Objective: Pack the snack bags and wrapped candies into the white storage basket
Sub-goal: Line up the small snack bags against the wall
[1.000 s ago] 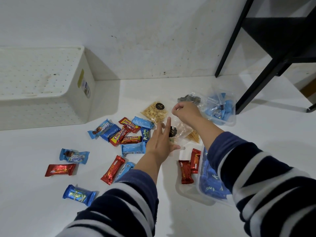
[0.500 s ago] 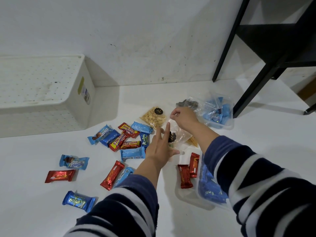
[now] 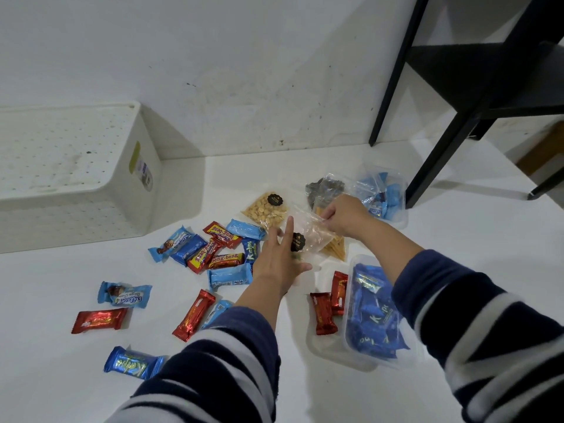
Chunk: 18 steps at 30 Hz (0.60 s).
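White tabletop (image 3: 91,377), centre frame: right hand (image 3: 345,216) pinches clear snack bag (image 3: 311,236) by its corner to lift it, left hand (image 3: 279,257) spread flat steadying, white storage basket (image 3: 91,203) upper left.

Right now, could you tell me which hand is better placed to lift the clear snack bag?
Right hand: its fingers already pinch the clear snack bag at its top edge. The left hand is open, flat beside it.

White basket (image 3: 137,209), navy-striped sleeves (image 3: 213,370).
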### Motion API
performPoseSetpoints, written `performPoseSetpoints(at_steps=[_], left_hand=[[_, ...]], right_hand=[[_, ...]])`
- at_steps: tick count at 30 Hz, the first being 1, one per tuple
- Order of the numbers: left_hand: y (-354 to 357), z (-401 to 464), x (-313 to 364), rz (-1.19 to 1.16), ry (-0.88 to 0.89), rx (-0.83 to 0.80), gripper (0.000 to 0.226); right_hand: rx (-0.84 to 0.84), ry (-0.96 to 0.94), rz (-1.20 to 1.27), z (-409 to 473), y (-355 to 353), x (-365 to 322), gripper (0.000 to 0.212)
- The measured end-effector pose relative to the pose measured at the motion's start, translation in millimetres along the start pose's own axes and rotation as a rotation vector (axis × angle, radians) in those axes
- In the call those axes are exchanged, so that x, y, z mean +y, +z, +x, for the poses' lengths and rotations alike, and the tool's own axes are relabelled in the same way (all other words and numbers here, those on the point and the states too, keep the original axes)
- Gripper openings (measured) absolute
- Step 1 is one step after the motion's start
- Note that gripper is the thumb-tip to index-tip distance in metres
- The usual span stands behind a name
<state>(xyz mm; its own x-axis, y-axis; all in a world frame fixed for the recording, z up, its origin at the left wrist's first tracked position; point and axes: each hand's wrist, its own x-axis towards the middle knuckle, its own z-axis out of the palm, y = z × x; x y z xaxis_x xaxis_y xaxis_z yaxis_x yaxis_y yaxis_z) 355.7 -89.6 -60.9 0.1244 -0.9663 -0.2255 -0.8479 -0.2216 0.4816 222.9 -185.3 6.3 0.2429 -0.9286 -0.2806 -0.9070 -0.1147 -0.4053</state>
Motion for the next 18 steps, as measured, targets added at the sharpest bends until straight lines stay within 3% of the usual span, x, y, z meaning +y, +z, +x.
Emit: performPoseSetpoints(at_steps=[3, 6, 8, 12, 15, 18], left_hand=[[-1, 1, 1, -0.023, -0.019, 0.027, 0.101], [-10, 2, 11, -0.046, -0.025, 0.303, 0.065], [-20, 9, 22, -0.200, -0.071, 0.394, 0.045], [-29, 23, 31, -0.687, -0.155, 0.274, 0.030], [-26, 25, 29, -0.835, -0.194, 0.281, 0.020], [-23, 24, 27, -0.836, -0.174, 0.274, 0.019]], right_hand=[[0.057, 0.041, 0.050, -1, 5, 1, 0.020], [0.122, 0.043, 0.132, -6, 7, 1, 0.024], [0.153, 0.008, 0.196, -13, 7, -2, 0.026], [0.148, -0.060, 0.267, -22, 11, -3, 0.028], [0.142, -0.076, 0.320, -25, 13, -1, 0.020], [0.149, -0.057, 0.401, -26, 14, -1, 0.017]])
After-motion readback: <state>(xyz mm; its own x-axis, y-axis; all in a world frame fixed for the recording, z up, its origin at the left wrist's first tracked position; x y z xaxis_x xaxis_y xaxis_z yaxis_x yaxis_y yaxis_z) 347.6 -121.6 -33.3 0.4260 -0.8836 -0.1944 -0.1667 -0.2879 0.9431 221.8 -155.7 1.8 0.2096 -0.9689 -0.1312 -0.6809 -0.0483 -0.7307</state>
